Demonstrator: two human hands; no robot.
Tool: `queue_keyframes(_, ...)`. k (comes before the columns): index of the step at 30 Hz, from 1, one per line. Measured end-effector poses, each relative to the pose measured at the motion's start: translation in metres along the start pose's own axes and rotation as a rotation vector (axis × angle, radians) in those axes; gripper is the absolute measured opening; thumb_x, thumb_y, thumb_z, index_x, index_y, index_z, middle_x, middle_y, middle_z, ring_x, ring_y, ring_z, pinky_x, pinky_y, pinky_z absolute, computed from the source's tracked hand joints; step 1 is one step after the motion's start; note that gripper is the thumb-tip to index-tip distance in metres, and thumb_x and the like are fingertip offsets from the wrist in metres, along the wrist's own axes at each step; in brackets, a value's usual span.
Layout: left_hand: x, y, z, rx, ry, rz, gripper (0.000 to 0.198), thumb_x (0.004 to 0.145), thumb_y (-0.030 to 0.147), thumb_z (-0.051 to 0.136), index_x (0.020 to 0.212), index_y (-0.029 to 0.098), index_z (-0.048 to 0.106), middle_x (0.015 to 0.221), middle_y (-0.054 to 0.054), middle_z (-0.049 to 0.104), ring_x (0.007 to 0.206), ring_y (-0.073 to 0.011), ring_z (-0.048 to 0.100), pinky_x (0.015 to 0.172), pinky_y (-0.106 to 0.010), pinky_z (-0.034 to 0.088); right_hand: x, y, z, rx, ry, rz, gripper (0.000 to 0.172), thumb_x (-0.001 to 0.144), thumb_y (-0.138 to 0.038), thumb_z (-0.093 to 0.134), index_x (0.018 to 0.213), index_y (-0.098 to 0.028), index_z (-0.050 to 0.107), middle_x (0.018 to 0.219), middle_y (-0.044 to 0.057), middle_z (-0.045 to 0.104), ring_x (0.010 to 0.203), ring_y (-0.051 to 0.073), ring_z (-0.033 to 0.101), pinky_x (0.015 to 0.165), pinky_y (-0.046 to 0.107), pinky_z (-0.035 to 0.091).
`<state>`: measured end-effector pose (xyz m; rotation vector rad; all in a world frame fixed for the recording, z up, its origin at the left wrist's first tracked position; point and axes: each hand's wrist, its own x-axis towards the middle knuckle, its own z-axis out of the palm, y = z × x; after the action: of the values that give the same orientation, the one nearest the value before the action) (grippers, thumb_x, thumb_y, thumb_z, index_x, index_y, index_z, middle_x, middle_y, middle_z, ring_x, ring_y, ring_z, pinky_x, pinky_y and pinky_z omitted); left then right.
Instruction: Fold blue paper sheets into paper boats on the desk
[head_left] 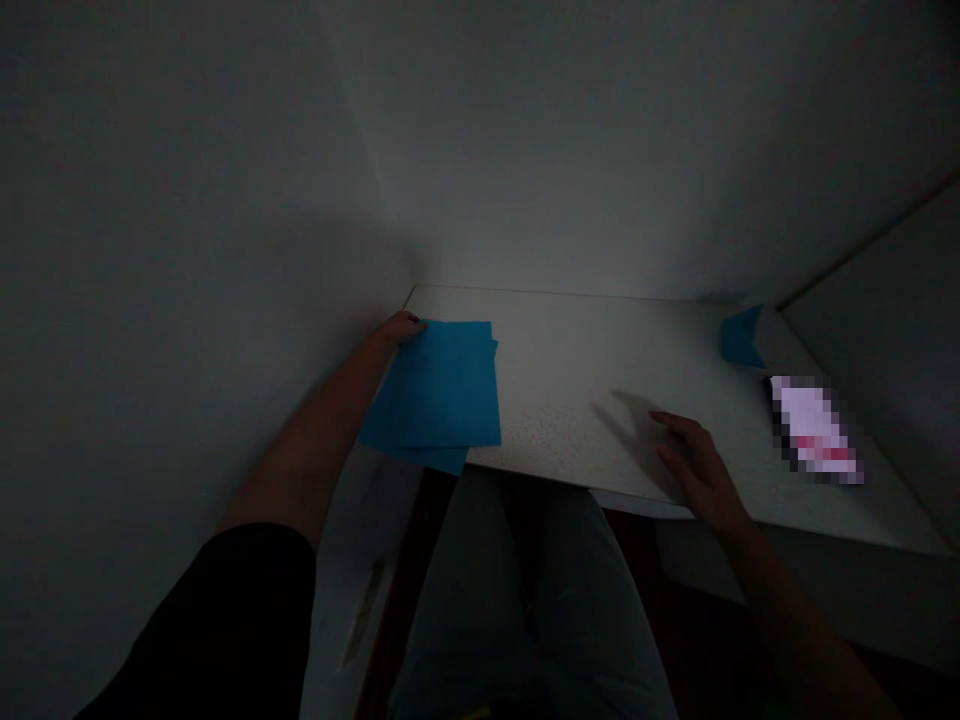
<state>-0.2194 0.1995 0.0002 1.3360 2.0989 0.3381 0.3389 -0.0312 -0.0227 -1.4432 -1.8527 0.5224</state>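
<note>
Two or more blue sheets of paper [450,385] overlap unevenly at the left end of the white table [555,370]. Their lower corners stick out past the front edge. My left hand [401,326] grips the top sheet's far left corner, with the thumb on top and the other fingers mostly hidden. Over the table's right half, my right hand [694,465] hovers with nothing in it, thumb and fingers apart, casting a shadow on the surface. A folded blue paper piece [742,337] stands at the back right, away from both hands.
A device with a blurred, lit screen [816,428] lies on the table to the right of my right hand. Walls [570,150] close in the table at the back, left and right. My legs [532,590] are below the front edge. The light is dim.
</note>
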Motion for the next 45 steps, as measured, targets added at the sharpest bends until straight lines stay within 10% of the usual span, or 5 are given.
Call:
queue_keyframes(13, 0.007, -0.008, 0.001, -0.598, -0.013, 0.211, 0.039, 0.083, 0.039, 0.078, 0.114, 0.016, 0.081, 0.114, -0.016, 0.08, 0.103, -0.0259, 0.075, 0.088, -0.035, 0.059, 0.003, -0.002, -0.001, -0.003, -0.02, -0.067, 0.035, 0.103, -0.057, 0.056, 0.125, -0.034, 0.071, 0.131, 0.01, 0.07, 0.126, 0.035, 0.062, 0.11, 0.058, 0.047)
queue_keyframes(24, 0.022, -0.013, 0.002, 0.114, 0.123, 0.466, 0.025, 0.077, 0.03, 0.08, 0.097, 0.017, 0.073, 0.115, -0.015, 0.073, 0.112, -0.028, 0.067, 0.1, -0.036, 0.052, 0.002, -0.001, -0.002, 0.001, -0.019, -0.045, 0.038, 0.101, -0.062, 0.057, 0.12, -0.033, 0.071, 0.123, 0.01, 0.072, 0.119, 0.034, 0.065, 0.108, 0.057, 0.049)
queue_keyframes(45, 0.018, -0.021, 0.002, 0.286, -0.085, 0.624, 0.036, 0.079, 0.033, 0.067, 0.111, 0.018, 0.072, 0.114, -0.012, 0.075, 0.105, -0.0253, 0.068, 0.096, -0.034, 0.051, 0.002, -0.003, -0.002, -0.004, -0.015, 0.008, 0.04, 0.098, -0.066, 0.059, 0.116, -0.032, 0.071, 0.116, 0.009, 0.072, 0.114, 0.034, 0.067, 0.104, 0.056, 0.053)
